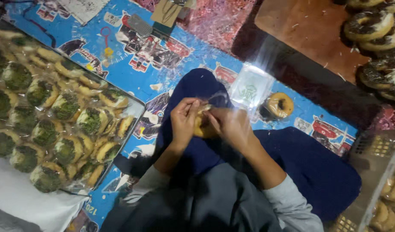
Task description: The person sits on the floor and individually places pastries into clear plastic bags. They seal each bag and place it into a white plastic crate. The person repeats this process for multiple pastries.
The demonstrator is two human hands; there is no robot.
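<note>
The floor is covered by a blue plastic mat (163, 73) printed with cartoon pictures, and the person sits on it with dark blue cloth over the lap. To the person's left lies a large metal tray (139, 112) packed with bagged doughnuts topped in green; at upper right a brown board (309, 30) carries dark-glazed doughnuts, and a plastic basket (369, 159) of plain ones stands at the right edge. Ahead of the knees lie an empty clear bag (250, 91) and one wrapped doughnut (278, 104), just beside each other. Over the lap both hands meet around a plain doughnut (202, 125) in thin clear film. The left hand (184, 122) pinches its near-left edge with bent fingers; the right hand (232, 125), blurred, is closed against its right side, fingers apparently gripping the film, though exactly how cannot be told. The doughnut sits between the two palms, equally near both.
</note>
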